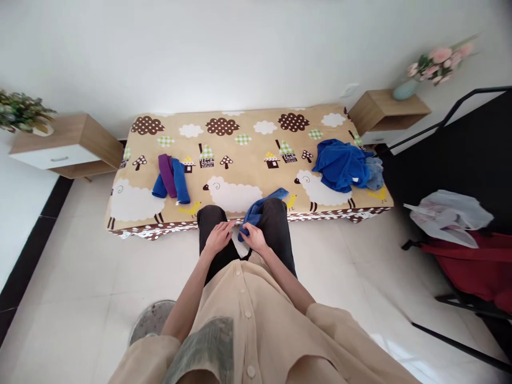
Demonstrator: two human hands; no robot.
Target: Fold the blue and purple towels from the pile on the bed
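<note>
A blue cloth [256, 209] drapes from the front edge of the patterned bed [240, 154] down between my knees. My right hand [255, 237] is closed on its lower end. Beside it, my left hand [219, 236] rests near my left thigh with its fingers stretched out, holding nothing. On the left part of the bed lie rolled blue and purple cloths [172, 178]. A crumpled blue pile [340, 165] with a paler blue piece [375, 173] lies at the right end.
Wooden nightstands stand at the left [68, 144] and right [384, 112], with flowers on them. A round metal object [151, 319] is on the floor at lower left. At the right are a black-framed item, a plastic bag [448, 216] and red fabric [476, 266].
</note>
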